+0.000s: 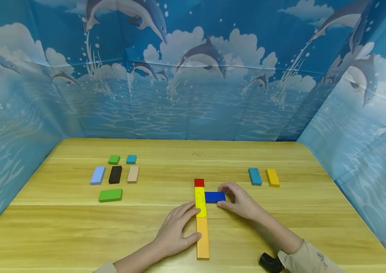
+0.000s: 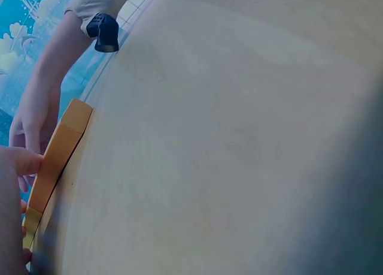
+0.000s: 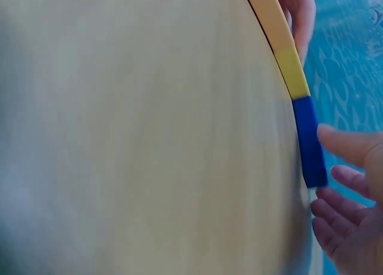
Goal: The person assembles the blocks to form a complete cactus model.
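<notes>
Red, yellow and orange blocks form a straight line on the table. A dark blue block lies crosswise, its left end against the yellow block. My left hand rests along the left side of the line, fingertips on the yellow block and thumb at the orange one. At the blue block's right end is my right hand. Its thumb touches the near side, while in the right wrist view the other fingers are spread around and beyond the end, not visibly pinching it.
Left on the table lie green, black, light blue and tan blocks, with small green and teal ones behind. Teal and amber blocks lie right. A dolphin-print curtain stands behind.
</notes>
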`<action>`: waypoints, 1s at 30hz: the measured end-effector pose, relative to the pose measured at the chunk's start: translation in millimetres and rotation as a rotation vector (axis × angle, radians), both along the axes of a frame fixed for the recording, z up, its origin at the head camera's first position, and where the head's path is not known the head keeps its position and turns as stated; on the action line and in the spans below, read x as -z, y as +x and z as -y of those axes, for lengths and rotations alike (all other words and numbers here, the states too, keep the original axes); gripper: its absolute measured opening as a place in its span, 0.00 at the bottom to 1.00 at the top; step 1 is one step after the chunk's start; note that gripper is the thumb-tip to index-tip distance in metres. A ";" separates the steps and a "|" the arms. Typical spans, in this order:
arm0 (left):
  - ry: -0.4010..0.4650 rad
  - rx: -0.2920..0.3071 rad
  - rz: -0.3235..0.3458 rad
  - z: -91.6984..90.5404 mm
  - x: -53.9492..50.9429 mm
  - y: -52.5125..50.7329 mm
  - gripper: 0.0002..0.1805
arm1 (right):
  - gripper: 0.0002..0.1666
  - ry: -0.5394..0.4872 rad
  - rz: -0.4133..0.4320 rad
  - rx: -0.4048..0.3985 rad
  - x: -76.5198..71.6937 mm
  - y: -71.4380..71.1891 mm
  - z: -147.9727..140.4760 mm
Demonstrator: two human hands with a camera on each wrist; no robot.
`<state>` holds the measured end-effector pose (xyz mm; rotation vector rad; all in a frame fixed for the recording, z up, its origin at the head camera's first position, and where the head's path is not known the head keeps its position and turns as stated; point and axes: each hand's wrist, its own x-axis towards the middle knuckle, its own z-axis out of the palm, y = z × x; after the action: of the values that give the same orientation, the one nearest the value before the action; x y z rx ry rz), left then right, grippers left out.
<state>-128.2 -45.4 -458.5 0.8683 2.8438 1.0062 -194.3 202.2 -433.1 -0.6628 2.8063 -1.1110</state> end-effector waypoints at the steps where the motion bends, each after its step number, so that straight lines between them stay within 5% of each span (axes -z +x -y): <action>1: 0.000 -0.001 0.000 0.0 0.1 0.0 0.32 | 0.24 -0.005 0.006 0.008 -2.2 -0.4 -1.4; 20: 0.016 -0.008 -0.007 -0.4 0.1 1.3 0.31 | 0.28 -0.186 -0.026 0.091 -37.2 -26.3 -88.5; 30: 0.019 -0.007 -0.009 -0.6 1.2 0.7 0.31 | 0.37 -0.136 -0.019 0.124 -31.0 -29.9 -134.3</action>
<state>-127.5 -44.8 -459.7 0.8674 2.8517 1.0342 -224.2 336.5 -402.1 -0.5165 2.8414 -1.3338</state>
